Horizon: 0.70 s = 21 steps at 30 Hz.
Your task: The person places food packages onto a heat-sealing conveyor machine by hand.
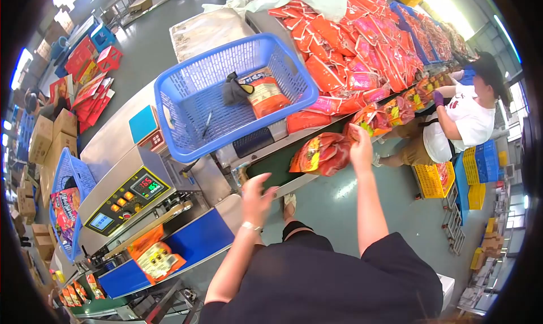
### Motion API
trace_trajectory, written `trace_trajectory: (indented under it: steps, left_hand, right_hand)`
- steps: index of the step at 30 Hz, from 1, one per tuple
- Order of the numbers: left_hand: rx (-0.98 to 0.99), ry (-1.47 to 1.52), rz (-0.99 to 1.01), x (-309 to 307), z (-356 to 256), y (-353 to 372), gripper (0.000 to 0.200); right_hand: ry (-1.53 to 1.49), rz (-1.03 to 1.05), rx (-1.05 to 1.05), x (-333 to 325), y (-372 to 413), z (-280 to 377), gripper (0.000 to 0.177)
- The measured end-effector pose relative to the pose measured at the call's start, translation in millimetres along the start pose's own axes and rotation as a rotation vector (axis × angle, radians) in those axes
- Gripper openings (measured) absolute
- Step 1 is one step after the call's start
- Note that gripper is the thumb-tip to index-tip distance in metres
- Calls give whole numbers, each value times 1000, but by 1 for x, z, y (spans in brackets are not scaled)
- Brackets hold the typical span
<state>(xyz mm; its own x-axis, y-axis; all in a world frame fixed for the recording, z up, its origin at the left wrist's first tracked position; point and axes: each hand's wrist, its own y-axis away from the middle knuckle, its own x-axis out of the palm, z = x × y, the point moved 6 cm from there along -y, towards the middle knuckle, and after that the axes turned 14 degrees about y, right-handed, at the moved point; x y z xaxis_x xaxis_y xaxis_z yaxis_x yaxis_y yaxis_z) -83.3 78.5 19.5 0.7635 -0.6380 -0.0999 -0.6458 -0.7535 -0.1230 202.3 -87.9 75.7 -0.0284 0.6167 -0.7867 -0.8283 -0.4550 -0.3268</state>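
My right hand (361, 150) is closed on the gathered end of a red-and-yellow printed plastic bag (323, 154), held over the dark green conveyor belt (271, 164). Fingers apart and slightly blurred, my left hand (257, 199) holds nothing; it hovers near the belt's near end, left of the bag. Further left, a sealing machine (127, 202) with a lit control panel stands beside a blue belt (198, 239). On that belt lies an orange printed bag (156, 255). More filled bags (400, 110) line the green conveyor toward a co-worker.
A blue basket (186, 146) sits above the conveyor, holding a printed bag, a dark cloth-like item and a pen-like object. Behind it is a large heap of red packets (353, 47). A co-worker (461, 109) with purple gloves stands at the right, near yellow crates (432, 181).
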Motion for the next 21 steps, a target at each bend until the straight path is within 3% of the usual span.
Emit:
trace_trajectory:
  steps: [2, 4, 5, 8, 11, 13, 14, 15, 17, 18, 21]
  left_hand:
    - [223, -158, 198, 73, 3, -17, 46]
    - [139, -145, 259, 104, 29, -25, 29]
    - [110, -149, 256, 109, 35, -29, 22]
    - [153, 47, 149, 74, 16, -27, 10]
    - [123, 204, 141, 12, -19, -3, 17]
    - [-34, 488, 32, -33, -36, 21, 14]
    - [-85, 609, -31, -55, -41, 31, 10]
    - [-109, 712, -139, -79, -42, 40, 6]
    - [-298, 632, -414, -130, -13, 68, 5]
    - [-306, 751, -537, -145, 2, 73, 6]
    - [-534, 862, -807, -179, 65, 84, 9]
  right_hand:
    - [57, 88, 75, -1, -6, -50, 40]
    - [-250, 402, -100, 42, -1, -83, 27]
    - [-396, 473, 43, 47, 5, -79, 12]
    - [-451, 526, 64, 32, 14, -39, 11]
    - [-751, 489, -222, -1, 21, 43, 10]
    - [-975, 541, -244, -6, 25, 90, 9]
    - [-1012, 579, -119, 4, 30, 101, 7]
    - [-1037, 615, -131, 15, 34, 123, 7]
    - [-753, 730, 6, 53, 42, 160, 7]
    - [-723, 700, -54, 81, 48, 171, 8]
    - [-536, 685, 48, 167, 77, 159, 11]
